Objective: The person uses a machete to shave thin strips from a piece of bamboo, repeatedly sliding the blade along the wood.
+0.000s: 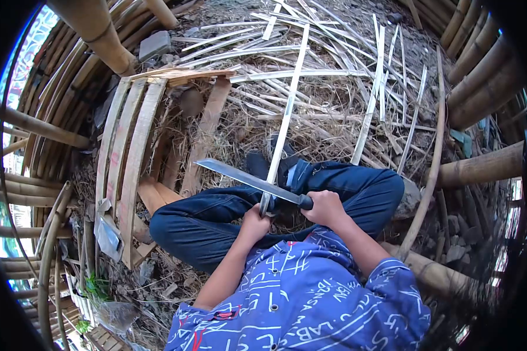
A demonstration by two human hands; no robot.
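My right hand [327,209] is closed around the black handle of a long machete [234,174], whose blade points to the upper left. Close to my lap, my left hand [255,223] grips the near end of a long pale bamboo strip [288,111]. That strip runs forward past my feet to the pile beyond. The blade crosses over it just ahead of my left hand. My bent legs in dark blue jeans [357,188] lie to either side.
Many split bamboo strips [328,44] lie scattered ahead on shavings. A wooden pallet [140,140] stands at my left. Thick bamboo poles [480,167] jut in from the right, and more stacked bamboo [47,131] lines the left. A grey block [154,45] sits at the back left.
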